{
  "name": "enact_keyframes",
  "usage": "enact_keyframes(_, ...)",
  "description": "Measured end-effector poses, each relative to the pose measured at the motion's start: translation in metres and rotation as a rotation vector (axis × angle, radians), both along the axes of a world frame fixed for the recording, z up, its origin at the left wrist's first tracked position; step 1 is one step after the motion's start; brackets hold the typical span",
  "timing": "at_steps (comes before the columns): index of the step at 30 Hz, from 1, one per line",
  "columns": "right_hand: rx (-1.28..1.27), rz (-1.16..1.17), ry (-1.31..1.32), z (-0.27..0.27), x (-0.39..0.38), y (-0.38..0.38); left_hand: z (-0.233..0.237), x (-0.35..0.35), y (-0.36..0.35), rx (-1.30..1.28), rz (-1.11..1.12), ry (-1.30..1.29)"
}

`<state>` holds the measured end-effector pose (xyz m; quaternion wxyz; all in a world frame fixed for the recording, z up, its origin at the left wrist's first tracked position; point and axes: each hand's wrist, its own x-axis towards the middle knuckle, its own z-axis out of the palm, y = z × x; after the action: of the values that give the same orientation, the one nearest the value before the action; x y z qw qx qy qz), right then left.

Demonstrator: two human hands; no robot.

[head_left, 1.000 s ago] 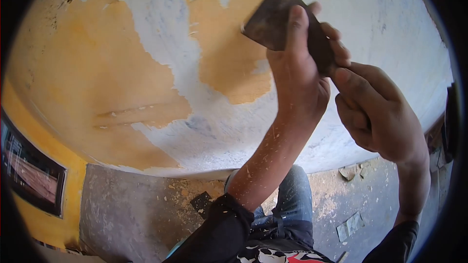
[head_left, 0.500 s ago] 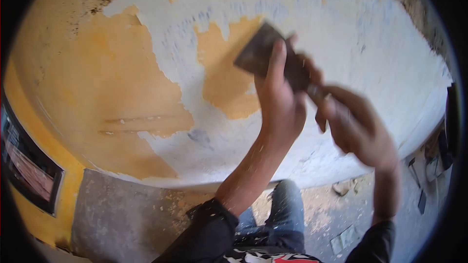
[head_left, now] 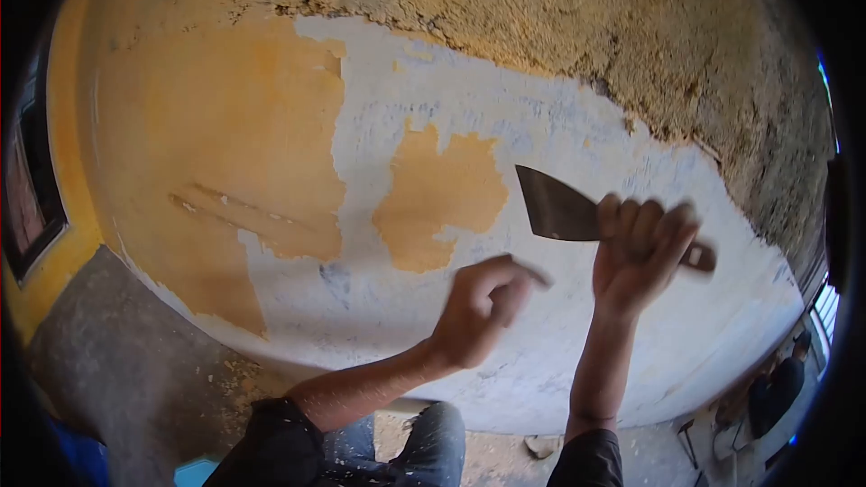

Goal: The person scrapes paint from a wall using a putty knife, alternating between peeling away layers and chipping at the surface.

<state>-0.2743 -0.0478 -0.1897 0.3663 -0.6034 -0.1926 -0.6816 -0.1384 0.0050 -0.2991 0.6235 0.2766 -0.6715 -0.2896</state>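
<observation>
My right hand (head_left: 639,257) is wrapped round the handle of a putty knife (head_left: 559,206). Its broad dark metal blade points left, in front of the bare pale part of the wall (head_left: 577,298). Lower and to the left, my left hand (head_left: 487,307) holds nothing I can see. Its index finger sticks out toward the right, smeared by motion, while the other fingers are loosely bent. Pale flecks dot the left forearm. Just left of the blade, an island of orange paint (head_left: 439,194) with ragged edges remains on the wall.
Rough bare plaster (head_left: 541,0) spans the wall's upper part. A larger orange painted area (head_left: 216,135) lies left, beside a dark-framed opening (head_left: 36,180). Paint chips litter the floor (head_left: 99,334) near my knees. Another person (head_left: 778,392) is at the far lower right.
My left hand has come off the putty knife's blade and moved down. My right hand keeps the knife, now lower in view with the blade turned left. The view has shifted, showing more upper wall.
</observation>
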Motion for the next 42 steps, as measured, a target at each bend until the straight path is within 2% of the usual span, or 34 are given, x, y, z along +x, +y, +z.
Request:
enact_keyframes(1,0.060,0.166,0.015,0.018,-0.006,-0.012,0.006,-0.005,0.004,-0.291,0.328,-0.165)
enact_keyframes(2,-0.026,0.307,0.044,0.032,-0.002,-0.020,0.016,-0.012,0.009,-0.577,0.660,-0.329)
enact_keyframes(4,0.177,0.337,-0.001,0.047,0.014,-0.026,0.058,-0.033,-0.007,-0.799,0.828,-0.261)
enact_keyframes(5,0.165,0.337,0.015,0.055,0.019,-0.030,0.073,-0.037,-0.026,-0.830,0.827,-0.298)
enact_keyframes(6,0.222,0.235,-0.036,0.062,0.022,-0.033,0.087,-0.036,-0.041,-0.836,0.836,-0.280)
enact_keyframes(7,0.279,0.132,-0.090,0.067,0.023,-0.036,0.100,-0.035,-0.055,-0.916,0.760,-0.267)
enact_keyframes(8,0.273,0.129,-0.077,0.072,0.020,-0.039,0.110,-0.031,-0.063,-0.992,0.681,-0.255)
enact_keyframes(9,0.269,0.120,-0.065,0.076,0.013,-0.043,0.116,-0.026,-0.070,-0.994,0.686,-0.243)
enact_keyframes(11,0.208,0.130,-0.008,0.075,0.012,-0.045,0.122,-0.021,-0.080,-0.985,0.837,-0.322)
enact_keyframes(14,0.271,0.098,0.025,0.070,0.025,-0.031,0.126,-0.017,-0.095,-0.927,0.916,-0.309)
enact_keyframes(15,0.208,0.031,0.108,0.071,0.025,-0.029,0.128,-0.017,-0.098,-0.949,0.956,-0.209)
enact_keyframes(18,0.106,0.094,0.180,0.081,0.011,-0.019,0.134,-0.011,-0.111,-0.957,1.066,-0.243)
enact_keyframes(20,0.013,0.133,0.209,0.087,0.000,-0.024,0.136,-0.014,-0.108,-0.996,1.054,-0.220)
enact_keyframes(22,-0.084,0.234,0.251,0.090,0.000,-0.037,0.136,-0.020,-0.103,-0.927,1.051,-0.207)
enact_keyframes(23,0.028,0.180,0.144,0.089,0.006,-0.037,0.137,-0.023,-0.102,-0.923,1.047,-0.202)
enact_keyframes(24,0.031,0.176,0.147,0.086,0.008,-0.032,0.139,-0.024,-0.101,-0.960,1.035,-0.205)
enact_keyframes(27,-0.068,0.094,0.162,0.077,0.011,-0.018,0.140,-0.024,-0.109,-1.036,0.963,-0.169)
enact_keyframes(28,-0.067,0.097,0.164,0.073,0.012,-0.017,0.140,-0.022,-0.109,-1.076,0.891,-0.133)
enact_keyframes(30,-0.164,0.122,0.164,0.065,0.015,-0.014,0.136,-0.017,-0.110,-1.115,0.888,-0.108)
enact_keyframes(32,-0.153,0.101,0.177,0.063,0.019,-0.005,0.132,-0.017,-0.108,-1.141,0.868,-0.077)
enact_keyframes(34,-0.044,0.021,0.183,0.069,0.020,-0.007,0.132,-0.017,-0.108,-0.994,0.909,-0.199)
enact_keyframes(39,0.013,0.065,0.100,0.067,0.018,-0.026,0.132,-0.018,-0.118,-0.946,0.939,-0.230)
enact_keyframes(42,0.025,-0.052,0.109,0.068,0.018,-0.019,0.136,-0.017,-0.109,-0.916,0.915,-0.263)
